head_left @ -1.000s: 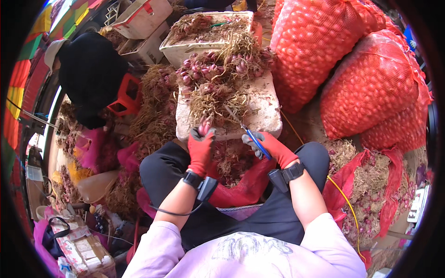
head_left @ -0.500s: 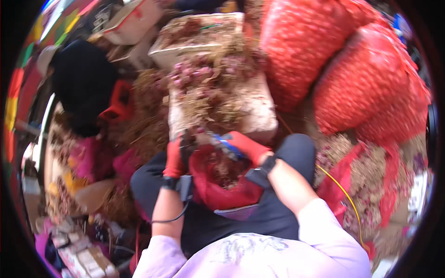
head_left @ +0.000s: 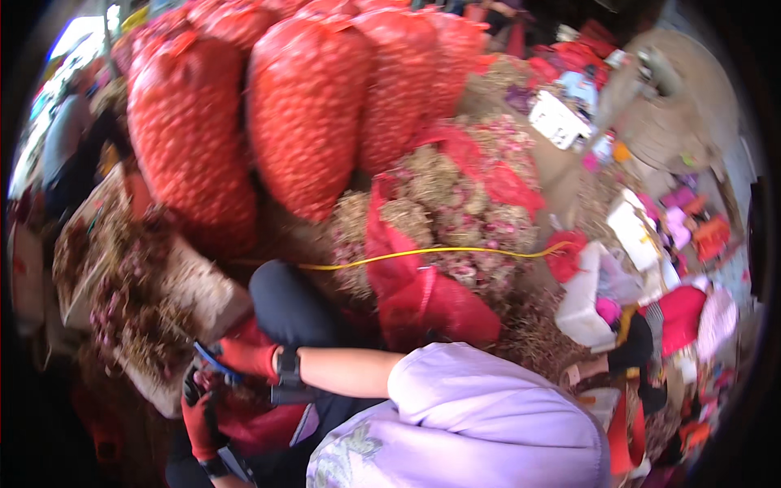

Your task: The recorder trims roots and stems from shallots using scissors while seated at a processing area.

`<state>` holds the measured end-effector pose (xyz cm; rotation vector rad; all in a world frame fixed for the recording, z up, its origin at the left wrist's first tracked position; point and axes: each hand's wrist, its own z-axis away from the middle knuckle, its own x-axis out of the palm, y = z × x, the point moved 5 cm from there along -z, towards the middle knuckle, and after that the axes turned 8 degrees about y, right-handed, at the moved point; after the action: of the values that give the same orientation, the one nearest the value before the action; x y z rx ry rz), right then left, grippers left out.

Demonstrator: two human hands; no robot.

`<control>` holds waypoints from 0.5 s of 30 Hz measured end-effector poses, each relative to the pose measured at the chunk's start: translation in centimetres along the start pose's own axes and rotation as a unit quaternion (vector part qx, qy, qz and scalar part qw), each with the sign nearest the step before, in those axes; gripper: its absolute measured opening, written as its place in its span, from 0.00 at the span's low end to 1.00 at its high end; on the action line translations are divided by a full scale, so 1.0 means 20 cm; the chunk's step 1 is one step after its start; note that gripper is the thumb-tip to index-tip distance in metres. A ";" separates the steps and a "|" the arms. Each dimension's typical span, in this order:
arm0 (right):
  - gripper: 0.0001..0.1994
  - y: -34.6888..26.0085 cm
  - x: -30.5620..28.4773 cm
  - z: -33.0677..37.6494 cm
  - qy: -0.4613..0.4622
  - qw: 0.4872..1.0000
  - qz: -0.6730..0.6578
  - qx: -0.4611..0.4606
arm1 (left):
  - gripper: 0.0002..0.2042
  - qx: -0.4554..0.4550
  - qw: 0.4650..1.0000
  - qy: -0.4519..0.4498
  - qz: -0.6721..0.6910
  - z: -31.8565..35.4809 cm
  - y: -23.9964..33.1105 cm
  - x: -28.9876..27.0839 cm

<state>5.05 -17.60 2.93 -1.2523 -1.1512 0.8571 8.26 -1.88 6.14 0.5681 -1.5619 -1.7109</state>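
My right hand point(head_left: 248, 358), in a red glove, closes around blue-handled shears point(head_left: 216, 363) whose blades point up and left. Just below it, my left hand point(head_left: 200, 415), in a red and black glove, is closed on a small pinkish bulb point(head_left: 203, 377), partly hidden by the fingers. Both hands are over a red mesh bag point(head_left: 264, 427) in my lap. Beyond them stands a pale foam box point(head_left: 203, 289) topped with a heap of dry-stalked, purple-pink bulbs point(head_left: 134, 313).
Tall red net sacks point(head_left: 305, 114) full of bulbs stand ahead. A yellow cord point(head_left: 423, 252) crosses a pile of dried bulbs point(head_left: 464, 220) on the right. Farther right are a white foam box point(head_left: 586, 305) and another person point(head_left: 679, 321); someone else point(head_left: 69, 146) is at far left.
The view has swung to the right, so my hands and the box now appear at lower left. The shears stay in my right hand, close to my left.
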 end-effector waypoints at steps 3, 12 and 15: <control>0.07 -0.01 0.02 0.10 0.059 0.998 0.031 -0.015 | 0.15 0.226 0.851 -0.087 -0.466 0.09 0.03 0.08; 0.16 0.16 -0.30 0.21 0.298 0.915 0.271 0.004 | 0.10 0.020 0.988 -0.132 -0.071 -0.08 -0.08 0.36; 0.12 0.12 -0.25 0.22 0.182 0.970 -0.134 0.086 | 0.08 -0.023 0.990 -0.137 0.009 -0.12 -0.11 0.32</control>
<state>-0.21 -20.75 -0.55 -1.0301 -0.9019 0.4877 5.58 -8.34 4.51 0.3044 -1.7035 -1.8674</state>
